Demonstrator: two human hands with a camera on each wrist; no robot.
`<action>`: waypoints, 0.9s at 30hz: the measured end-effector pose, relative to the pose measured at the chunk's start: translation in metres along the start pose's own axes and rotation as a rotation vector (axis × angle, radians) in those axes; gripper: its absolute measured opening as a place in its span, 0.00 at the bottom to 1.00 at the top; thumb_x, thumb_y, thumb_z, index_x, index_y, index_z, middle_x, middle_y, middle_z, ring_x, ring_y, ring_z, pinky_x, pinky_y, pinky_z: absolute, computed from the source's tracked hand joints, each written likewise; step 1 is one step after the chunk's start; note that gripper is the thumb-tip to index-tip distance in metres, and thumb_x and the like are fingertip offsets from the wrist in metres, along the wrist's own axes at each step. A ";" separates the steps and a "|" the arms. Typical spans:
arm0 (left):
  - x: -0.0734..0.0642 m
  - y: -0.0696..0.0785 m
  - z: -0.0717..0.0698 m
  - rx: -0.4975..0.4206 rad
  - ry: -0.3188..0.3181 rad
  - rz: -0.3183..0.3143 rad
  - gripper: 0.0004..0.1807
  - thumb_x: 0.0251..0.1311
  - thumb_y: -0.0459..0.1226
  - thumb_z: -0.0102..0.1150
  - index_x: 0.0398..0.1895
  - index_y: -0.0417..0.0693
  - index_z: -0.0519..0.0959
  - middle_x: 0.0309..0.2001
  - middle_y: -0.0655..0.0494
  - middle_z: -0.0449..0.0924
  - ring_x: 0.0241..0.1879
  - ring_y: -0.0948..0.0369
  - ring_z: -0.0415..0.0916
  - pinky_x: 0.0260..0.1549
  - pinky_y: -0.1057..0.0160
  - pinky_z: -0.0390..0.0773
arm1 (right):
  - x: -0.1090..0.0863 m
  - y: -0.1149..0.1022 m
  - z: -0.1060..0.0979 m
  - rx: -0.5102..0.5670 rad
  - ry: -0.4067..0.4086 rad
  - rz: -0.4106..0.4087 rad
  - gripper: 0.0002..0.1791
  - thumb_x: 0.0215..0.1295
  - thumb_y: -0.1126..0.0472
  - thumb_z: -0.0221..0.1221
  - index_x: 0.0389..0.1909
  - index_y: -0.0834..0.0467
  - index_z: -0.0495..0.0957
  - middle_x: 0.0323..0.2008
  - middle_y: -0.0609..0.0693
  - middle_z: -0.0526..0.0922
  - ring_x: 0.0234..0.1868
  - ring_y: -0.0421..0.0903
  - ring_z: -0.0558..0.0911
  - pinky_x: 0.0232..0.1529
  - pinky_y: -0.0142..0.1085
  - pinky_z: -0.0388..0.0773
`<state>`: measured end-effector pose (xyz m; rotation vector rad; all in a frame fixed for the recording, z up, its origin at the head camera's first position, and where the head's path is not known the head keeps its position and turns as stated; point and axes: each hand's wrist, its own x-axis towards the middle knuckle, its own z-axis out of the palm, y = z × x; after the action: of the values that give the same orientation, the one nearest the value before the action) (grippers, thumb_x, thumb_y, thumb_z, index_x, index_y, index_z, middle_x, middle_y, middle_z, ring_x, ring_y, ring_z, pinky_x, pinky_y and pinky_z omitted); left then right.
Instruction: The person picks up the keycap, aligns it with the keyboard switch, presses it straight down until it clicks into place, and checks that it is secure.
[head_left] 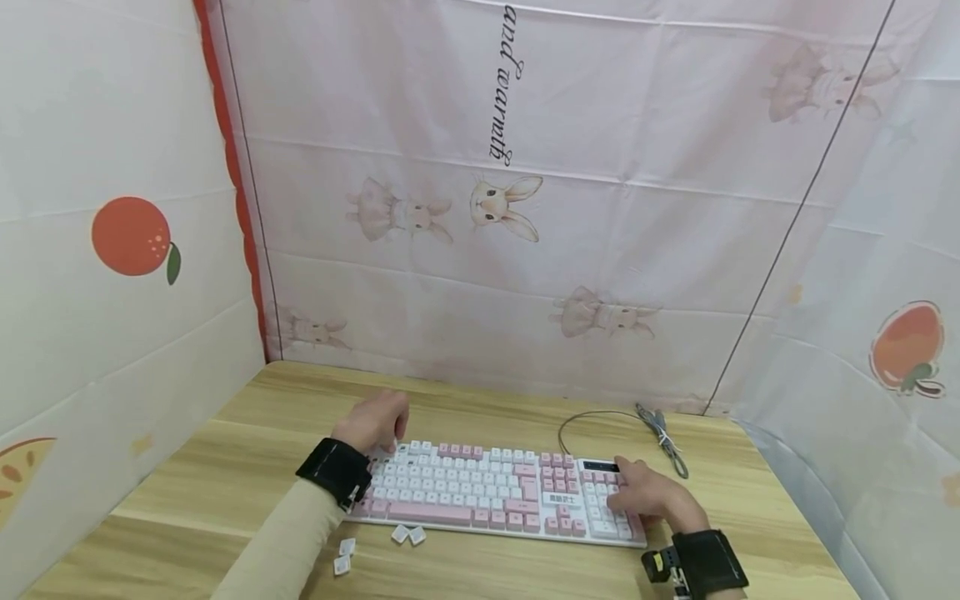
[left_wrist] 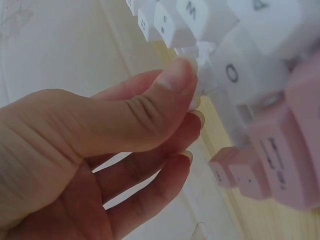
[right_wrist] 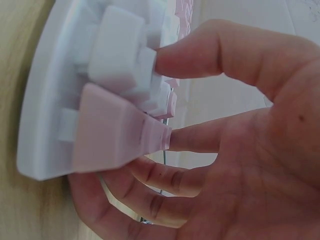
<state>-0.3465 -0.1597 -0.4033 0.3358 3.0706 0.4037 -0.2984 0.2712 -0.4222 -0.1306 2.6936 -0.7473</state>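
Note:
A white-and-pink keyboard (head_left: 450, 485) lies on the wooden table under both hands. At its upper left corner is my left hand (head_left: 375, 419), thumb and forefinger pinching a small white keycap (left_wrist: 202, 65) against the key rows; the fingertips partly hide it. The other left fingers are loosely bent. My right hand (head_left: 654, 493) grips the keyboard's right end, its thumb on the white number keys (right_wrist: 117, 50) and several fingers bent around the side by a tall pink key (right_wrist: 102, 130). Dark spots show among the upper left keys.
Two loose white keycaps (head_left: 401, 533) lie in front of the keyboard, with two more keycaps (head_left: 342, 565) farther left. A bundled grey cable (head_left: 663, 440) rests behind the right end. Printed cloth (head_left: 450, 275) hangs around the table's back and sides.

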 end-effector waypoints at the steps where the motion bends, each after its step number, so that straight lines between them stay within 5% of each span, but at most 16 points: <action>1: 0.000 0.000 0.000 0.002 -0.001 0.001 0.16 0.37 0.18 0.76 0.17 0.47 0.82 0.21 0.58 0.76 0.24 0.59 0.72 0.22 0.64 0.70 | 0.000 0.000 0.000 -0.003 -0.001 -0.001 0.48 0.61 0.59 0.65 0.76 0.74 0.53 0.71 0.83 0.56 0.50 0.59 0.76 0.33 0.41 0.77; 21: -0.005 0.000 -0.003 -0.029 0.003 0.022 0.15 0.38 0.19 0.77 0.17 0.45 0.83 0.21 0.57 0.77 0.22 0.59 0.72 0.22 0.64 0.70 | 0.002 0.001 -0.001 -0.029 -0.010 -0.005 0.48 0.63 0.58 0.66 0.76 0.73 0.53 0.71 0.83 0.57 0.56 0.65 0.71 0.51 0.51 0.75; 27: 0.000 -0.003 0.000 -0.037 0.013 0.041 0.16 0.35 0.17 0.76 0.17 0.45 0.83 0.20 0.58 0.77 0.22 0.60 0.72 0.21 0.65 0.70 | 0.001 0.000 -0.001 -0.015 -0.013 -0.004 0.48 0.63 0.58 0.65 0.76 0.74 0.53 0.72 0.83 0.54 0.57 0.66 0.71 0.49 0.48 0.75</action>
<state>-0.3466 -0.1624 -0.4038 0.3969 3.0692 0.4650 -0.3000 0.2718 -0.4221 -0.1440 2.6875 -0.7249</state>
